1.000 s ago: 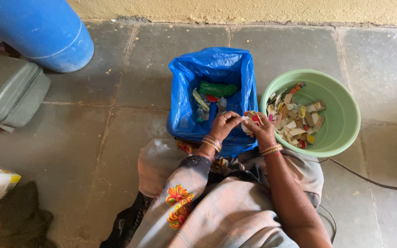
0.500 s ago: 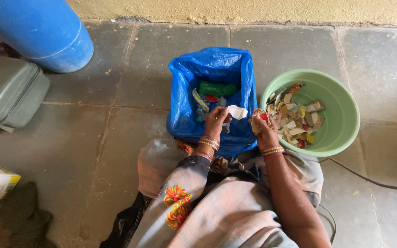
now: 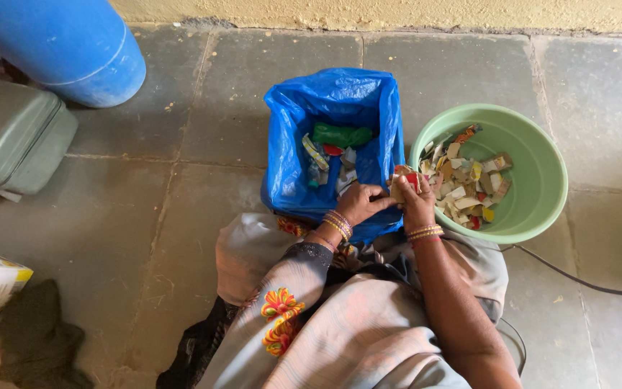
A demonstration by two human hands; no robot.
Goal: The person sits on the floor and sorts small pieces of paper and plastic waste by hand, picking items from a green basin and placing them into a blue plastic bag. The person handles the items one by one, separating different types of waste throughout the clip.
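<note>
My left hand (image 3: 360,204) and right hand (image 3: 417,204) meet at the blue bag's (image 3: 291,158) near edge, both pinching a small red-and-tan wrapper (image 3: 405,180); can't tell what it is, fingers cover most of it. Green basin (image 3: 541,166) w/ more scraps sits just right of the bag. Bag's contents half hidden by folds. Blue drum (image 3: 66,50), far left of the bag, is cut off at the top.

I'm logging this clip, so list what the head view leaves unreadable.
- Small red and tan piece: mostly covered by the right hand and left hand; kind unclear.
- Blue bag bottom: its folds hide it.
- Green basin scraps: too small to identify.
- Blue barrel: cut off by the top edge.
</note>
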